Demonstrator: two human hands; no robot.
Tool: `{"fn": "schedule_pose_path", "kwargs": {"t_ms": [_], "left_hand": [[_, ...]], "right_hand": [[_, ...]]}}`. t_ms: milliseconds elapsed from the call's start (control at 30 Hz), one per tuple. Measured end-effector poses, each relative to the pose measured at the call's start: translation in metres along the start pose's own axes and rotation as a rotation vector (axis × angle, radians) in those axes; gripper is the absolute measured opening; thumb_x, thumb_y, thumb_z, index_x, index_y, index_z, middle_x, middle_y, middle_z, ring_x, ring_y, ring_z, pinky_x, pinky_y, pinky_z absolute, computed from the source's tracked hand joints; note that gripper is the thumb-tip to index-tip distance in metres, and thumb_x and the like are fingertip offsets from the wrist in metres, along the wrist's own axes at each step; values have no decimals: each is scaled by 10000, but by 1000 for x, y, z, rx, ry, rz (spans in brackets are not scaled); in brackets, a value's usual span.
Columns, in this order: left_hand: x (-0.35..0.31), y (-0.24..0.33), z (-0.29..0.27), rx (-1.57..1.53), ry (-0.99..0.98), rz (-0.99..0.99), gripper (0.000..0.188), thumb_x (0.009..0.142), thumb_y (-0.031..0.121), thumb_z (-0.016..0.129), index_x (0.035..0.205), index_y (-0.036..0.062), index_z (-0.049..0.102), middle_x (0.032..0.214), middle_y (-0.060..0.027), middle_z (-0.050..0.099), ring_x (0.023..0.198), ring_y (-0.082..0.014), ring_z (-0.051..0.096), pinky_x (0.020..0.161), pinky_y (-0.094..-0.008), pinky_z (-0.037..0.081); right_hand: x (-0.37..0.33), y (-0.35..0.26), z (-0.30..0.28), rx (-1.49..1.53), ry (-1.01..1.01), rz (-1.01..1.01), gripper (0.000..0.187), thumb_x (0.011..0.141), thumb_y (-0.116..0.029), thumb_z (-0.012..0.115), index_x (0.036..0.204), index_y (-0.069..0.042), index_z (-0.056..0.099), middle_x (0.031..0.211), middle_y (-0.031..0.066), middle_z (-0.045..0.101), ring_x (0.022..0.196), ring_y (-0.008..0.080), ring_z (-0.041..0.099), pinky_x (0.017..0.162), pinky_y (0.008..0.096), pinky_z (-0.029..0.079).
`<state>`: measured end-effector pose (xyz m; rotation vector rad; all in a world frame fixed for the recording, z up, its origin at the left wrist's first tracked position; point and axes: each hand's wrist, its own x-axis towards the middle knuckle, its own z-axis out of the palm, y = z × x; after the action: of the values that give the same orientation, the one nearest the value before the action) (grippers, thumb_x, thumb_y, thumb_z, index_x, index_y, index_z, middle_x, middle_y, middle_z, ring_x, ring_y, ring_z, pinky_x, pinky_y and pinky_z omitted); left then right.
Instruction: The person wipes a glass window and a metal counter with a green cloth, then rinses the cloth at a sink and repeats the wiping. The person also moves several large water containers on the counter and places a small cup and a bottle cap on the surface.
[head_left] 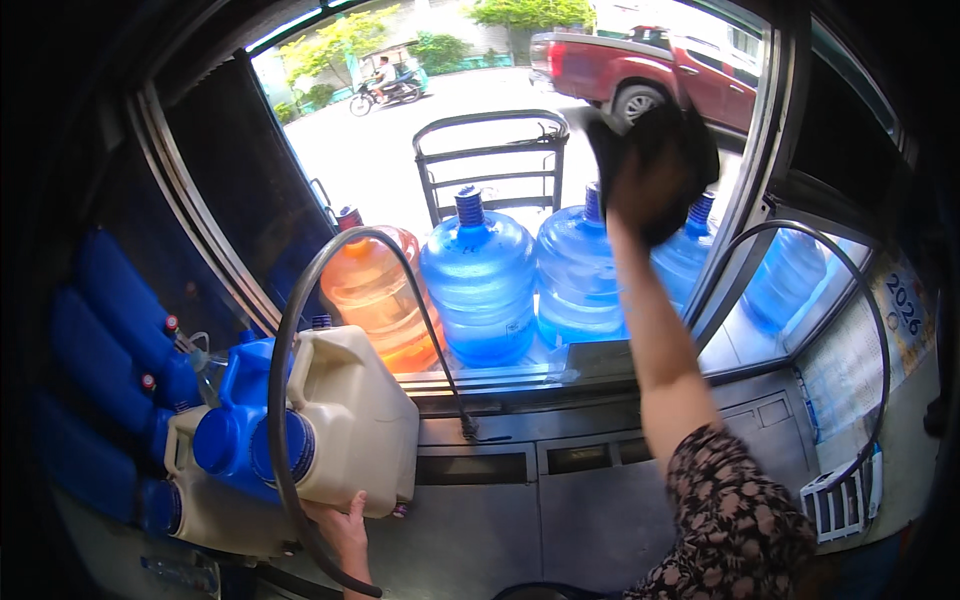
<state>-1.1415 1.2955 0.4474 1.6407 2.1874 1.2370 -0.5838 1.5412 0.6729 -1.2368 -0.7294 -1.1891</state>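
Note:
At the lower left, my left hand (343,525) grips the bottom edge of a beige water container (365,415) with a blue screw cap, its thumb pointing up. Just left of it are a blue container (245,385) and another beige container (235,515). My right arm, in a dark floral sleeve, reaches up toward the window. In my raised right hand (650,190) is a black thing (685,150), blurred, whose kind I cannot make out; it covers most of the fingers. Behind that arm, blue round water bottles (478,285) and an orange-tinted one (375,285) stand along the sill.
A dark hose (285,370) arches in front of the containers, another hose (885,350) at the right. Blue containers (115,300) line the left wall. A hand truck (490,165) stands outside, with a red pickup (650,75) and a motorcycle (388,92) beyond. A white rack (840,500) sits lower right.

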Motion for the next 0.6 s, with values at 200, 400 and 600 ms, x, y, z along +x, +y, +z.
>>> {"fn": "schedule_pose_path", "kwargs": {"t_ms": [200, 400, 600], "left_hand": [[2, 2, 0, 115, 63, 121, 1070, 706, 246, 843, 1458, -66, 148, 1424, -314, 295, 1312, -445, 343, 1081, -462, 313], [0, 11, 1, 13, 82, 111, 891, 748, 227, 816, 1399, -77, 290, 1362, -281, 416, 1266, -403, 409, 1064, -447, 321], [-3, 21, -9, -22, 21, 84, 790, 790, 253, 784, 1362, -79, 353, 1307, -279, 472, 1195, -405, 465, 1040, -440, 344]], "right_hand": [[-198, 69, -82, -586, -986, 1103, 571, 918, -402, 550, 1321, -2, 486, 1276, 232, 542, 1129, 352, 569, 924, 443, 494], [-53, 5, 6, -622, -699, 668, 445, 953, -313, 431, 1273, -18, 525, 1363, 244, 443, 1195, 409, 463, 953, 521, 387], [201, -86, 88, -53, -28, -144, 641, 918, -496, 446, 1422, -106, 370, 1505, 274, 246, 1357, 525, 224, 1029, 719, 178]]}}
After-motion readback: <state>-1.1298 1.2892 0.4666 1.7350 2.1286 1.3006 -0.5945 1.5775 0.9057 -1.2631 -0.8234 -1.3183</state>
